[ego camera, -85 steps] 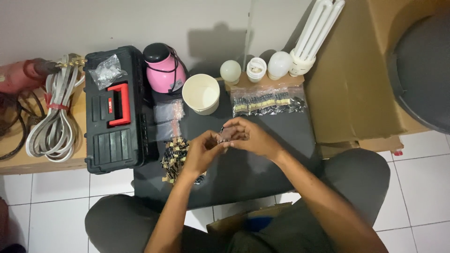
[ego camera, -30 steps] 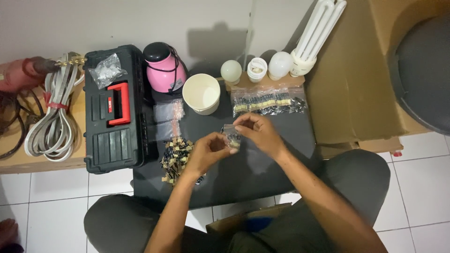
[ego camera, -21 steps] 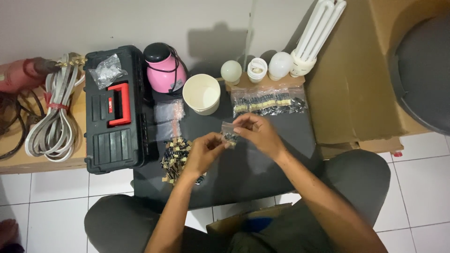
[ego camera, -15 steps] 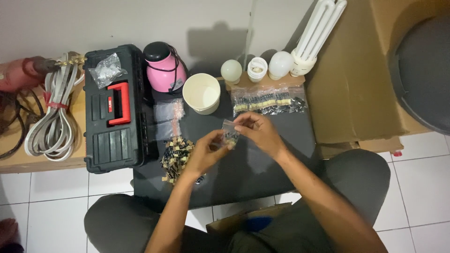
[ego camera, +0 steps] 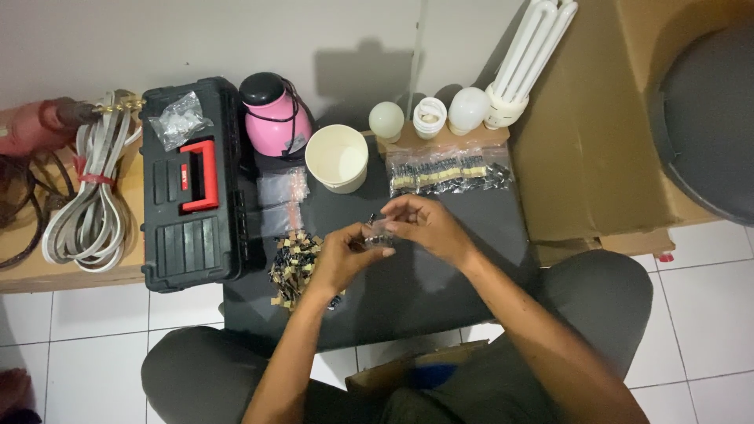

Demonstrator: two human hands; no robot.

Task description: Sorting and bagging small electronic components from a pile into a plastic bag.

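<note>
Over a dark work surface (ego camera: 440, 290), my left hand (ego camera: 345, 255) and my right hand (ego camera: 428, 228) meet on a small clear plastic bag (ego camera: 378, 233) with small dark parts in it. Both hands pinch the bag between them. Just left of my left hand lies a pile of small black and tan components (ego camera: 292, 265). A larger clear bag of dark components (ego camera: 448, 170) rests beyond my right hand. Empty small clear bags (ego camera: 281, 200) lie above the pile.
A white cup (ego camera: 338, 157) and a pink lantern (ego camera: 273, 114) stand at the back. A black toolbox with red handle (ego camera: 192, 184) sits left, beside coiled white cable (ego camera: 90, 204) and a red drill (ego camera: 35, 126). Light bulbs (ego camera: 463, 110) and a cardboard box (ego camera: 589, 133) are right.
My hands and the small bag have shifted slightly away from me and to the right; my fingers keep working at the bag. Nothing else has moved.
</note>
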